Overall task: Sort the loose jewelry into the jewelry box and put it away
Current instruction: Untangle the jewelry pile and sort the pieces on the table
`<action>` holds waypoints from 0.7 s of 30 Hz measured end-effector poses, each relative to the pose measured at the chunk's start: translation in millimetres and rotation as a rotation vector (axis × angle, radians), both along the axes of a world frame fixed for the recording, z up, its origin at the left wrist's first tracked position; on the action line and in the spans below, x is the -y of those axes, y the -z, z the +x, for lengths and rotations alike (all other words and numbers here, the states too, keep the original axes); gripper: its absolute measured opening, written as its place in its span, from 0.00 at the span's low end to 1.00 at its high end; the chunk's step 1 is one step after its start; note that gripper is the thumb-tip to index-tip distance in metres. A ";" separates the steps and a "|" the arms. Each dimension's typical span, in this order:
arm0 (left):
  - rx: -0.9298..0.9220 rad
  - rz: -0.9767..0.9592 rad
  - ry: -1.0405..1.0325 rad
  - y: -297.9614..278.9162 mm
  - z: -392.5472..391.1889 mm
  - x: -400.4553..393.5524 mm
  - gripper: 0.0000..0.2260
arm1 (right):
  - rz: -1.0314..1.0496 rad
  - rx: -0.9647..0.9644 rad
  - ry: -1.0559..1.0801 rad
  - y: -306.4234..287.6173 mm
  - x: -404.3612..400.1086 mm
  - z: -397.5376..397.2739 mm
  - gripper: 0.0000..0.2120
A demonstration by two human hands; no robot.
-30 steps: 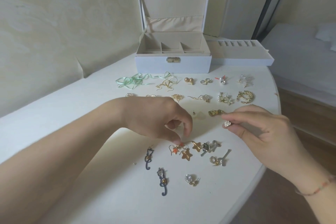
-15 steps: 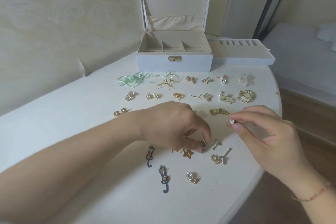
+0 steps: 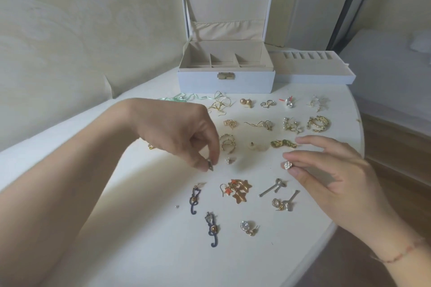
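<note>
An open white jewelry box (image 3: 226, 82) stands at the back of the white table (image 3: 144, 251), its removed tray (image 3: 312, 75) beside it on the right. Several earrings lie in rows in front. My left hand (image 3: 179, 133) pinches a small grey metal earring (image 3: 210, 164) just above the table. My right hand (image 3: 326, 170) holds a small white flower stud (image 3: 287, 165) between thumb and forefinger. Below them lie gold and orange star earrings (image 3: 238, 190), two dark cat-shaped earrings (image 3: 194, 198) (image 3: 212, 228) and a silver bow earring (image 3: 272, 189).
A pale wall rises at the left and behind the box. The table's curved edge (image 3: 345, 216) runs down the right side, with wood floor (image 3: 396, 170) beyond. A bed (image 3: 391, 58) is at the far right. A green ribbon (image 3: 179, 98) lies near the box.
My left hand picked the grey earring out of the cluster by the stars and lifted it up and to the left. My right hand stayed in place with the flower stud.
</note>
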State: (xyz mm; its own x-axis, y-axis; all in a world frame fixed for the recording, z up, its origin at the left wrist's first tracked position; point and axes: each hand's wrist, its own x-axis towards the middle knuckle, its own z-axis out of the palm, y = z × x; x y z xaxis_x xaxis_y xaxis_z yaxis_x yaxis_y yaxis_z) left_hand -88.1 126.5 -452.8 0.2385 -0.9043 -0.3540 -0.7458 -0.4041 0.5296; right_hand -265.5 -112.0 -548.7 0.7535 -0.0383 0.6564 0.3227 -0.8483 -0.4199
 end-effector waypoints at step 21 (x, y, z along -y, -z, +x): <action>0.056 0.360 -0.182 -4.1 -5.8 3.4 0.04 | -0.190 -0.174 -0.007 -7.7 2.1 19.3 0.04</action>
